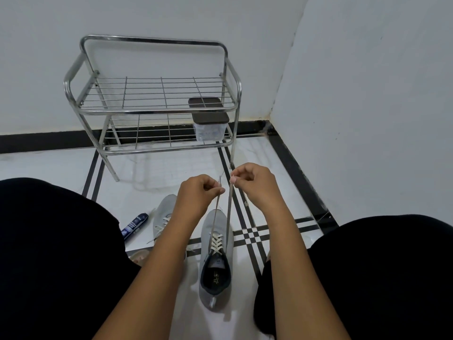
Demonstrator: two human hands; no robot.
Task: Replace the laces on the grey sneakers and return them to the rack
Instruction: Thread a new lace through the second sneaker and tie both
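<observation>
Fingers of the left hand (196,192) pinch one end of the pale lace (217,242), and the right hand (252,185) pinches the other end, both grips closed tight and both strands drawn up taut from the top eyelets. Below them the grey sneaker (215,261) stands on the tiled floor (152,173), toe pointing away, between the person's dark-clad knees. Its mate (163,217) lies just left, partly behind the left forearm, beside a small blue tube (135,226). Further off against the wall stands the steel rack (157,106), a lidded plastic box (209,126) on its lower shelf.
</observation>
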